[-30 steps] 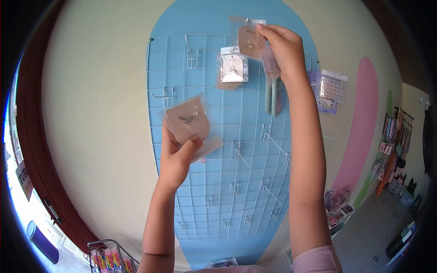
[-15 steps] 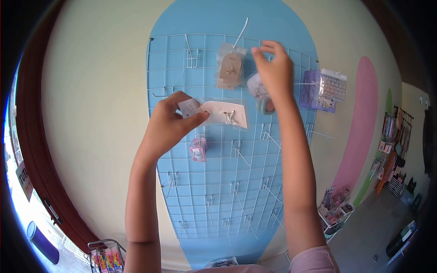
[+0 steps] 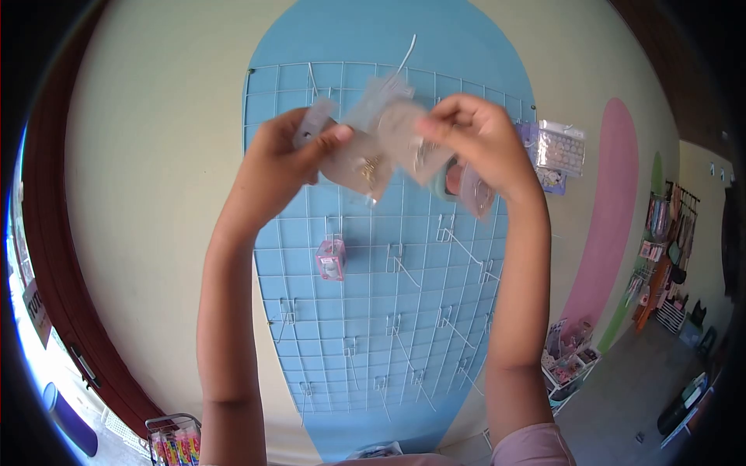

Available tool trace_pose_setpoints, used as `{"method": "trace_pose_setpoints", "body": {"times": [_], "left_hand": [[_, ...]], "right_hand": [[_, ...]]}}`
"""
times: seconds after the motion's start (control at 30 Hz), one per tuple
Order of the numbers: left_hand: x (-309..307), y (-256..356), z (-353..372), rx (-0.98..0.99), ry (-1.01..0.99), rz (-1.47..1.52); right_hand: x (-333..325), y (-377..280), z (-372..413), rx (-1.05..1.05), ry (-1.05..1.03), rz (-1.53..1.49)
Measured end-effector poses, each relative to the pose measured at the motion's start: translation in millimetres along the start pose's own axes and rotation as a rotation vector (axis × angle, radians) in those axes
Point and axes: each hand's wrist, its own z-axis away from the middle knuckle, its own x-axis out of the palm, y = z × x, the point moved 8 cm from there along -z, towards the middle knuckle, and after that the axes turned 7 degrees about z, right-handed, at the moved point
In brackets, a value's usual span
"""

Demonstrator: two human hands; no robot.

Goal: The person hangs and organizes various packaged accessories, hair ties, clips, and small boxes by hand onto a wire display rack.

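My left hand (image 3: 281,159) pinches a clear packet with a card in it (image 3: 346,165); a gold-coloured ornament like a brooch shows on the card. Closed too, my right hand (image 3: 489,144) grips another carded packet (image 3: 406,132) bearing a silver-coloured ornament, blurred by motion. The two packets almost meet in front of the long white hook (image 3: 409,53). Behind them hangs a clear plastic sleeve (image 3: 377,97); how it sits on the hook is partly hidden. Below my right hand hang a round pinkish item (image 3: 453,179) and another small packet (image 3: 475,193).
A white wire grid (image 3: 365,299) with several hooks covers the blue wall panel. On it hangs a small pink box (image 3: 331,260). Purple and clear packs (image 3: 559,151) hang at the right edge. Lower right stands a white rack of goods (image 3: 571,365); lower left, a wire basket (image 3: 172,443).
My left hand has risen with its packet, which now tilts downward and shows a gold ornament. My right hand, empty-looking before, has come down and now grips a packet.
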Motion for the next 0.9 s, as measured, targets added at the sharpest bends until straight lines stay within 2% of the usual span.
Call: {"method": "trace_pose_setpoints", "body": {"times": [0.07,0.1,0.2,0.33,0.43,0.53,0.63,0.73,0.9], "left_hand": [[-20,0,-1,0.058,0.129,0.043],[-28,8,2,0.109,0.198,0.077],[-38,12,9,0.069,0.244,0.101],[-31,19,11,0.093,0.178,0.094],[-29,27,9,0.129,0.177,-0.053],[-30,42,2,0.368,0.238,-0.068],[-27,53,-7,0.4,0.258,-0.105],[-24,58,-18,0.481,0.31,-0.147],[-12,59,-32,0.508,0.298,-0.164]], "right_hand": [[-20,3,-11,-0.041,0.206,-0.136],[-29,2,-18,-0.07,0.308,-0.092],[-40,6,-35,-0.088,0.433,-0.129],[-31,17,-44,-0.016,0.398,-0.115],[-23,23,-36,0.06,0.367,-0.157],[-16,33,-32,0.107,0.368,-0.207],[-9,34,-30,0.076,0.361,-0.353],[-14,28,-27,0.079,0.397,-0.372],[-23,5,-27,-0.026,0.47,-0.312]]}}
